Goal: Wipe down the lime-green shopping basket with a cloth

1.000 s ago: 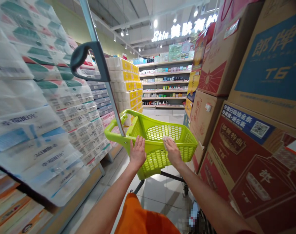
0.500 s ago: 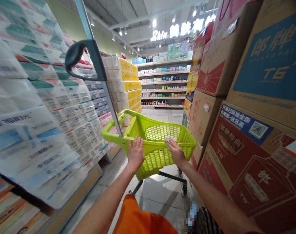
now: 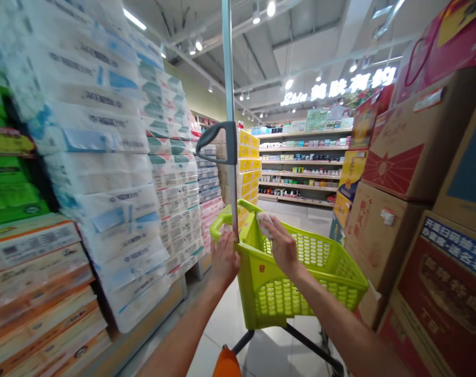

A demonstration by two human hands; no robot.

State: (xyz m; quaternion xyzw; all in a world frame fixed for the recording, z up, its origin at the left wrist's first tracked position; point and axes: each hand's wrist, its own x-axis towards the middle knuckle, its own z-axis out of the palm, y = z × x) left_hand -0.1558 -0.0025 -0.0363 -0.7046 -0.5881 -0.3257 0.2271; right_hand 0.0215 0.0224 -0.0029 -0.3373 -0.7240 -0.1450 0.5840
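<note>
A lime-green plastic shopping basket cart (image 3: 257, 283) stands in front of me on dark metal legs. My left hand (image 3: 225, 257) is closed on the near end of its green handle (image 3: 217, 225), beside the metal pole (image 3: 234, 204). My right hand (image 3: 284, 246) reaches over the near rim and holds a crumpled white cloth (image 3: 264, 222) against the inside of the basket's handle end. Part of the cloth is hidden by the fingers. A dark grey plastic grip (image 3: 220, 142) is fixed on the pole above.
Stacked tissue packs (image 3: 124, 209) line the left, with orange-and-white cartons (image 3: 45, 293) nearer. On the right, cardboard boxes (image 3: 395, 136) are piled close to the cart. Shelves of small goods (image 3: 301, 162) stand behind, beyond a tiled floor (image 3: 218, 335).
My right hand has moved the cloth from the near side rim to the handle end. My left hand has gone from lying on the rim to the handle. The view has turned left.
</note>
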